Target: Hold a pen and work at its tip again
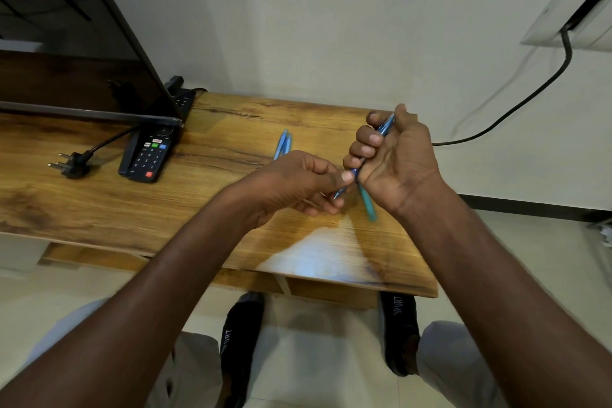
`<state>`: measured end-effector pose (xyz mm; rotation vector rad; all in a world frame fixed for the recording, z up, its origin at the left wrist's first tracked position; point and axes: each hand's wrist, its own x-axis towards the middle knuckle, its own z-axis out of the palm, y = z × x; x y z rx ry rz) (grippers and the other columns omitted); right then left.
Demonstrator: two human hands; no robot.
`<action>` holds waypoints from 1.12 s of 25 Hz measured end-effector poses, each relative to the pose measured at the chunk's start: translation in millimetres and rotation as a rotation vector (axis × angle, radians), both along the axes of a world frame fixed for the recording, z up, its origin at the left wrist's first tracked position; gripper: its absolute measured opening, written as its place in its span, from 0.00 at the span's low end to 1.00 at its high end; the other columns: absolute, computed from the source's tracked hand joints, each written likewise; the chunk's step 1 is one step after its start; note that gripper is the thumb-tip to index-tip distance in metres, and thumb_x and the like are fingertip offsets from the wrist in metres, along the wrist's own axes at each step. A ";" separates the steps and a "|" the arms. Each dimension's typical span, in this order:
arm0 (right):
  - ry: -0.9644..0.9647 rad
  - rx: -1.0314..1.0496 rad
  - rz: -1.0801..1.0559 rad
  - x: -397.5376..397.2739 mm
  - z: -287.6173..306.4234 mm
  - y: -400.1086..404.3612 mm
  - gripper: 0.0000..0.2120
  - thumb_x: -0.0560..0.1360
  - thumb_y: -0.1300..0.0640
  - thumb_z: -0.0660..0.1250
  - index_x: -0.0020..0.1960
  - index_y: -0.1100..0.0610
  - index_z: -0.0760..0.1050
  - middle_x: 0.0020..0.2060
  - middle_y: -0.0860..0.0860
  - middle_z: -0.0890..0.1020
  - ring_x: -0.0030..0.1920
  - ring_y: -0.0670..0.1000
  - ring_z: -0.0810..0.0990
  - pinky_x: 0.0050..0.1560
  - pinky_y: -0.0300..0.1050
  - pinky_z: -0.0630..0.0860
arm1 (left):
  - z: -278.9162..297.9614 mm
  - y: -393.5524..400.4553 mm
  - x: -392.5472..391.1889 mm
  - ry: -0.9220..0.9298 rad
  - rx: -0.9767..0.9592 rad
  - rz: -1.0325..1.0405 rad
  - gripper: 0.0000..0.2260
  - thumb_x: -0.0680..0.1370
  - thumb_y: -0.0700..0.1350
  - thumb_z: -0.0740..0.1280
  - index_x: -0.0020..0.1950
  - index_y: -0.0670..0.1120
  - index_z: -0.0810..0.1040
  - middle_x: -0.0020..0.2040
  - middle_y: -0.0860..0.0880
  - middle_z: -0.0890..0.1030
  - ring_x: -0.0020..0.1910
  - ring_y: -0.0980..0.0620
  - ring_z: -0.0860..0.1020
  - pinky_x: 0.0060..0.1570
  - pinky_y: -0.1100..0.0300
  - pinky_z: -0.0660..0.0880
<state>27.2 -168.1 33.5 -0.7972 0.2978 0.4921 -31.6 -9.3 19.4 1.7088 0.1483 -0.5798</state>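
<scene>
A blue pen (384,129) sits in the right hand (394,159), whose fingers are curled round its barrel so that it slants from upper right, above the knuckles, down to lower left. The lower tip of the pen comes out below the fist, where the left hand (298,182) pinches it between thumb and fingertips. A teal pen part (368,204), possibly a cap or a second barrel, sticks down and to the right from under the right hand; the view does not show clearly whether the hand holds it or it lies on the wood. Both hands hover over the right half of the wooden counter (215,225). Just beyond the left hand, two light-blue pens (284,142) lie side by side on the counter. Farther left, a black remote control (149,156) lies partly under the edge of a television screen (73,43), with a loose black plug (71,164) beside it. A black cable (530,96) runs up the wall to a white socket plate (569,13).
</scene>
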 end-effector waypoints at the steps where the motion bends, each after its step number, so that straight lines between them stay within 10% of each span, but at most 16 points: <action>1: -0.005 -0.026 0.003 -0.8 -1.8 1.3 0.24 0.88 0.41 0.50 0.42 0.54 0.70 0.28 0.48 0.65 0.27 0.47 0.63 0.32 0.42 0.62 | -0.6 -0.1 -0.6 -0.037 0.053 0.008 0.17 0.82 0.52 0.71 0.59 0.38 0.84 0.44 0.46 0.88 0.44 0.54 0.85 0.46 0.56 0.78; 7: -0.072 -0.133 0.021 -2.6 -4.8 6.9 0.15 0.89 0.54 0.54 0.48 0.55 0.76 0.37 0.50 0.80 0.38 0.49 0.80 0.39 0.43 0.71 | -0.7 1.7 -3.2 -0.085 0.070 0.025 0.10 0.77 0.45 0.77 0.53 0.40 0.86 0.44 0.44 0.88 0.41 0.53 0.85 0.42 0.58 0.80; 11: -0.096 -0.629 -0.062 -7.4 -7.5 11.9 0.13 0.83 0.64 0.59 0.59 0.56 0.82 0.51 0.51 0.87 0.54 0.51 0.86 0.47 0.43 0.76 | -8.5 7.8 -4.2 -0.175 0.303 0.144 0.06 0.77 0.45 0.77 0.49 0.42 0.87 0.42 0.44 0.88 0.39 0.51 0.86 0.39 0.61 0.83; 19: -0.050 -0.705 0.015 -9.4 -9.3 9.5 0.13 0.80 0.66 0.61 0.56 0.57 0.83 0.48 0.53 0.87 0.46 0.51 0.86 0.36 0.43 0.72 | -29.9 8.6 3.0 -0.222 0.745 0.333 0.07 0.73 0.46 0.81 0.40 0.46 0.86 0.35 0.50 0.85 0.36 0.54 0.85 0.44 0.50 0.85; 28: -0.553 -1.619 0.383 -1.8 -14.6 -21.5 0.07 0.75 0.61 0.68 0.46 0.51 0.82 0.44 0.49 0.85 0.46 0.54 0.84 0.46 0.48 0.80 | -34.7 -0.5 -1.0 -0.307 0.954 0.289 0.09 0.74 0.48 0.80 0.46 0.45 0.85 0.40 0.49 0.84 0.43 0.52 0.83 0.40 0.57 0.77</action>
